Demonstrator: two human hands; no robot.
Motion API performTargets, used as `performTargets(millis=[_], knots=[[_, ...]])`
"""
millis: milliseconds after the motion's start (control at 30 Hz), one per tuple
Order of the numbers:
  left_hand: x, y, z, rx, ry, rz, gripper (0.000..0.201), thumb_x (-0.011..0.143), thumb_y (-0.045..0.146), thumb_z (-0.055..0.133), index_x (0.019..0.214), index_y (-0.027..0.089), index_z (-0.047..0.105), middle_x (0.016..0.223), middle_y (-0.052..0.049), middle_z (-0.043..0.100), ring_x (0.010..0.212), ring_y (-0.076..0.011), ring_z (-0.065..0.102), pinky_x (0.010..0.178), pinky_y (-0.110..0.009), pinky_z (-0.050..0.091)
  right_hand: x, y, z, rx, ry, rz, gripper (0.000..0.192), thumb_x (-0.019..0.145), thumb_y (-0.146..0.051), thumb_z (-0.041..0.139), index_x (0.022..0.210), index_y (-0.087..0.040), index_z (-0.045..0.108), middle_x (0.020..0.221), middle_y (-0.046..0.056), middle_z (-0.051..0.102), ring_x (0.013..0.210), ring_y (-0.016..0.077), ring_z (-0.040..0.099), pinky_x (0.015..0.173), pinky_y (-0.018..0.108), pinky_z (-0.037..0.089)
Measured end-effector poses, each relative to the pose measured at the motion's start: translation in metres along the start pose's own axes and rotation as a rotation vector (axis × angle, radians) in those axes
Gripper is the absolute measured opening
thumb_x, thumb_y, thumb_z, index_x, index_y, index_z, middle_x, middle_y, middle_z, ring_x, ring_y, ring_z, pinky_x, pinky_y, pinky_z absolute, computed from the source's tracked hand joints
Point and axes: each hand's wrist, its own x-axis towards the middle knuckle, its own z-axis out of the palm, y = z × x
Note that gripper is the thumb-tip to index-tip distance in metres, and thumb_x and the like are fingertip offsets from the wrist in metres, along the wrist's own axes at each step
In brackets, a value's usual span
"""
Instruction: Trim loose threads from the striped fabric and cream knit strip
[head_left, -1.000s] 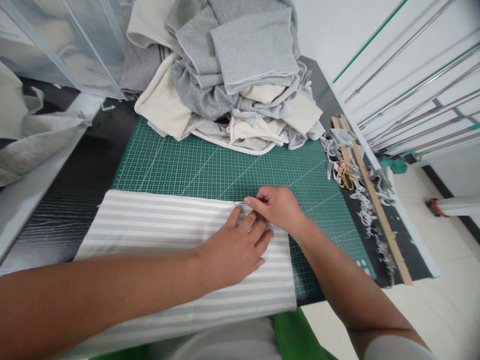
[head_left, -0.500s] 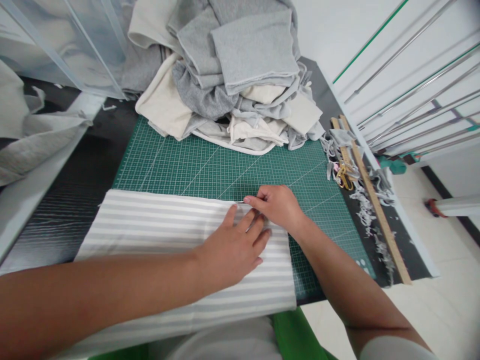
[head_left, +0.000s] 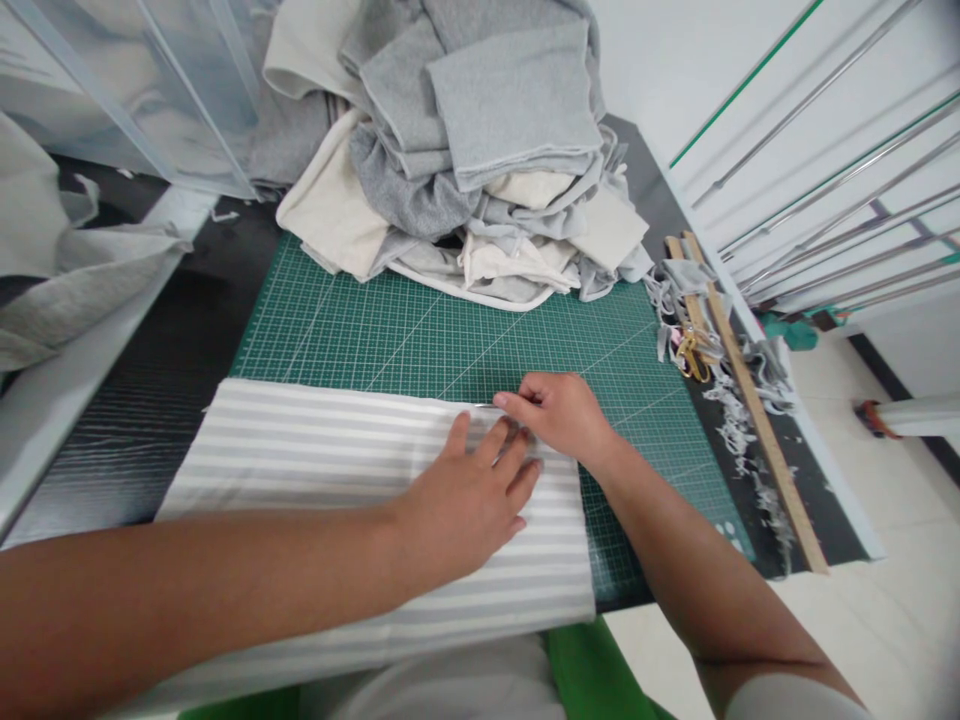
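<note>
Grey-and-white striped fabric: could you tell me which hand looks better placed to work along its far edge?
Probably the right hand: its fingertips already pinch the grey-and-white striped fabric's far edge, while the left hand lies flat, pinning it.

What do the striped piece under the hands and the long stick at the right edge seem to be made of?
Striped piece: soft woven or knit fabric, matte, lying flat with a folded edge. Long stick: probably wood, pale tan and unpainted, straight and stiff.
</note>
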Motion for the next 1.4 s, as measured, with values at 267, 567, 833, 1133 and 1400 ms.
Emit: performTargets(millis=[267, 567, 833, 1133, 1400], knots=[[0.0023, -0.0025, 0.0000, 0.003, 0.009, 0.019, 0.051, 0.095, 0.048, 0.042, 0.136, 0.018, 0.048, 0.143, -0.016, 0.044, 0.135, -0.0372, 0.032, 0.107, -0.062, 0.026, 0.0000, 0.0009, 0.0012, 0.016, 0.012, 0.001, 0.044, 0.083, -0.056, 0.056, 0.058, -0.020, 0.059, 0.056, -0.002, 0.062, 0.052, 0.0095, 0.049, 0.052, 0.025, 0.028], [0.0048, -0.0035, 0.0000, 0.005, 0.017, 0.033, 0.051, 0.093, 0.049, 0.045, 0.133, 0.018, 0.049, 0.140, -0.015, 0.046, 0.133, -0.0388, 0.033, 0.105, -0.062, 0.028, -0.0023, 0.0003, 0.0027, 0.022, 0.030, -0.009, 0.043, 0.083, -0.057, 0.056, 0.060, -0.020, 0.061, 0.057, -0.001, 0.063, 0.053, 0.0100, 0.050, 0.053, 0.025, 0.029], [0.0041, -0.0035, -0.0009, 0.012, 0.022, 0.041, 0.051, 0.092, 0.049, 0.047, 0.132, 0.018, 0.050, 0.139, -0.015, 0.047, 0.132, -0.0391, 0.034, 0.104, -0.061, 0.028, 0.0011, -0.0008, 0.0027, 0.003, 0.013, 0.016, 0.042, 0.081, -0.056, 0.060, 0.059, -0.021, 0.061, 0.056, -0.002, 0.062, 0.052, 0.0101, 0.049, 0.052, 0.025, 0.028], [0.0037, -0.0051, -0.0026, 0.011, 0.023, 0.043, 0.051, 0.092, 0.049, 0.046, 0.133, 0.018, 0.049, 0.139, -0.015, 0.047, 0.132, -0.0384, 0.035, 0.104, -0.061, 0.028, -0.0004, -0.0031, 0.0021, 0.011, 0.013, 0.020, 0.045, 0.083, -0.059, 0.056, 0.060, -0.021, 0.061, 0.058, -0.001, 0.063, 0.053, 0.0106, 0.050, 0.053, 0.025, 0.028], [0.0047, -0.0046, -0.0032, 0.014, 0.020, 0.038, 0.051, 0.092, 0.050, 0.046, 0.132, 0.017, 0.050, 0.139, -0.015, 0.047, 0.132, -0.0388, 0.034, 0.104, -0.061, 0.028, -0.0011, -0.0038, 0.0023, 0.013, 0.011, 0.020, 0.044, 0.083, -0.058, 0.055, 0.061, -0.021, 0.062, 0.060, 0.000, 0.065, 0.055, 0.0116, 0.052, 0.053, 0.025, 0.030]])
